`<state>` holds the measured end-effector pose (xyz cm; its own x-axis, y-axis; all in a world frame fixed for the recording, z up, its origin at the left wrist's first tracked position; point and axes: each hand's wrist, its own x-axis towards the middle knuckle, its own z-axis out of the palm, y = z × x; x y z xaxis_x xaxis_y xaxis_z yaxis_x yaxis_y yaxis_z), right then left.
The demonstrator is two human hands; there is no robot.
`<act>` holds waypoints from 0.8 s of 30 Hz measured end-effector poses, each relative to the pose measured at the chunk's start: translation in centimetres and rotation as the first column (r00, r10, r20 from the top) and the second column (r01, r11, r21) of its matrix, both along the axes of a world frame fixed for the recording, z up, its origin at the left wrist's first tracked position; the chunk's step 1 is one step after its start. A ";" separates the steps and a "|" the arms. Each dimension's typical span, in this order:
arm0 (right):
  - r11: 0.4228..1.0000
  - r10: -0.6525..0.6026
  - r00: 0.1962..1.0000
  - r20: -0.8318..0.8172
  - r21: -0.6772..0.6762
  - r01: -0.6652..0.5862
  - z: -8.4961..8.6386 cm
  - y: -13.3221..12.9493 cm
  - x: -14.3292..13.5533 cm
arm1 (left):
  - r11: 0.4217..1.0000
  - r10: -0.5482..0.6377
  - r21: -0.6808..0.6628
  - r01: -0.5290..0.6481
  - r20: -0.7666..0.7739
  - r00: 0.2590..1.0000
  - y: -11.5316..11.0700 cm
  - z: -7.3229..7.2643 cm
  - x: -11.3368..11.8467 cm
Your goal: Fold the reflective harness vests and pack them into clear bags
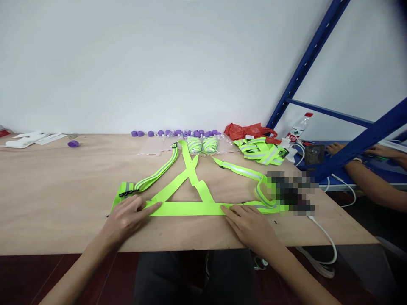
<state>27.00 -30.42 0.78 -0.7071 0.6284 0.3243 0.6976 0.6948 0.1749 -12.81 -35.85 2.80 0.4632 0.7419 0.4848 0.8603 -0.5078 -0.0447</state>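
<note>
A lime-yellow reflective vest (187, 209) made of elastic straps lies spread on the wooden table in front of me. Its wide belt runs straight across, and two straps cross above it. My left hand (125, 216) is on the belt's left end, one digit stretched along it and the other fingers curled. On the right part of the belt, my right hand (248, 224) lies with fingers extended and pressed down. Beside my left hand is a black buckle (128, 192). The vest's right end reaches a blurred-out dark patch (291, 192).
Along the wall lie several purple round pieces (178, 133) and clear bags with folded vests (202, 145). Another bundled vest (262, 151) sits by a red plastic bag (251, 130). A blue metal frame (305, 63) stands at right, near a bottle (299, 127) and another person's arm (372, 182).
</note>
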 end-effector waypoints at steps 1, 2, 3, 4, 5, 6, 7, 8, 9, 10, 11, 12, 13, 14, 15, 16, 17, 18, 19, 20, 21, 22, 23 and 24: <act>1.000 -0.005 1.000 0.005 -0.001 0.005 0.0 -0.1 0.0 | 1.000 -0.015 -0.022 0.015 -0.017 1.000 -0.1 -0.1 0.1; 1.000 -0.008 1.000 0.008 0.000 0.008 0.0 -0.1 0.0 | 0.998 -0.031 -0.054 0.029 -0.036 0.999 -0.3 -0.3 0.2; 1.000 -0.008 1.000 0.008 0.002 0.008 0.0 -0.2 0.0 | 0.995 -0.046 -0.091 0.041 -0.055 0.997 -0.5 -0.4 0.5; 1.000 -0.007 1.000 0.005 0.006 0.007 0.0 -0.3 0.0 | 0.991 -0.054 -0.124 0.044 -0.073 0.996 -0.7 -0.5 0.9; 1.000 -0.007 1.000 0.000 0.009 0.007 -0.1 -0.3 0.1 | 0.987 -0.056 -0.154 0.042 -0.090 0.994 -0.9 -0.6 1.3; 1.000 -0.009 1.000 -0.008 0.010 0.009 -0.2 -0.3 0.2 | 0.984 -0.055 -0.177 0.036 -0.103 0.993 -1.2 -0.7 1.7; 1.000 -0.013 1.000 -0.017 0.011 0.013 -0.3 -0.4 0.3 | 0.982 -0.049 -0.188 0.027 -0.112 0.992 -1.5 -0.7 2.2; 1.000 -0.017 0.999 -0.027 0.013 0.017 -0.5 -0.4 0.4 | 0.982 -0.040 -0.186 0.018 -0.119 0.992 -1.9 -0.6 2.6; 1.000 -0.022 0.999 -0.040 0.016 0.023 -0.6 -0.4 0.5 | 0.985 -0.038 -0.171 0.017 -0.122 0.992 -2.3 -0.5 3.0; 0.999 -0.028 0.998 -0.055 0.017 0.029 -0.7 -0.4 0.6 | 0.989 -0.038 -0.147 0.021 -0.115 0.993 -2.8 -0.3 3.1; 0.999 -0.033 0.997 -0.070 0.015 0.034 -0.9 -0.4 0.7 | 0.993 -0.035 -0.114 0.024 -0.094 0.995 -3.3 0.0 3.2; 0.999 -0.036 0.996 -0.085 0.011 0.037 -1.0 -0.5 0.7 | 0.998 -0.012 -0.067 0.009 -0.050 0.999 -3.9 0.4 3.0; 0.999 -0.039 0.994 -0.100 0.007 0.040 -1.1 -0.5 0.8 | 0.999 0.047 -0.007 -0.047 0.020 0.999 -4.5 0.8 2.6; 0.999 -0.041 0.993 -0.113 0.004 0.042 -1.2 -0.6 0.8 | 0.986 0.151 0.049 -0.157 0.108 0.983 -5.1 1.4 2.0; 0.999 -0.044 0.991 -0.124 0.001 0.044 -1.3 -0.6 0.8 | 0.950 0.285 0.071 -0.305 0.203 0.937 -5.5 1.9 1.3; 0.999 -0.046 0.990 -0.136 0.002 0.047 -1.4 -0.6 0.7 | 0.881 0.439 0.047 -0.470 0.283 0.853 -5.9 2.3 0.4; 0.999 -0.049 0.988 -0.149 0.005 0.050 -1.5 -0.6 0.7 | 0.794 0.580 -0.021 -0.608 0.327 0.746 -6.1 2.7 -0.6; 0.998 -0.053 0.986 -0.160 0.006 0.055 -1.6 -0.6 0.7 | 0.712 0.684 -0.115 -0.693 0.334 0.648 -6.1 3.0 -1.5; 0.998 -0.056 0.984 -0.170 0.005 0.057 -1.7 -0.5 0.7 | 0.652 0.749 -0.205 -0.730 0.324 0.578 -5.8 3.2 -2.4; 0.998 -0.054 0.982 -0.179 0.002 0.056 -1.7 -0.4 0.7 | 0.630 0.772 -0.258 -0.732 0.316 0.552 -5.4 3.3 -3.2; 0.999 -0.051 0.981 -0.188 0.001 0.052 -1.8 -0.3 0.7 | 0.648 0.759 -0.277 -0.710 0.312 0.571 -4.9 3.3 -3.9; 0.999 -0.047 0.979 -0.200 0.002 0.048 -1.7 -0.1 0.7 | 0.691 0.722 -0.265 -0.672 0.303 0.622 -4.2 3.3 -4.4; 0.999 -0.043 0.975 -0.216 0.007 0.046 -1.6 0.0 0.6 | 0.751 0.660 -0.246 -0.613 0.276 0.698 -3.5 3.3 -4.7; 0.999 -0.040 0.970 -0.241 0.022 0.046 -1.4 0.0 0.4 | 0.809 0.584 -0.235 -0.538 0.232 0.778 -2.8 3.3 -4.8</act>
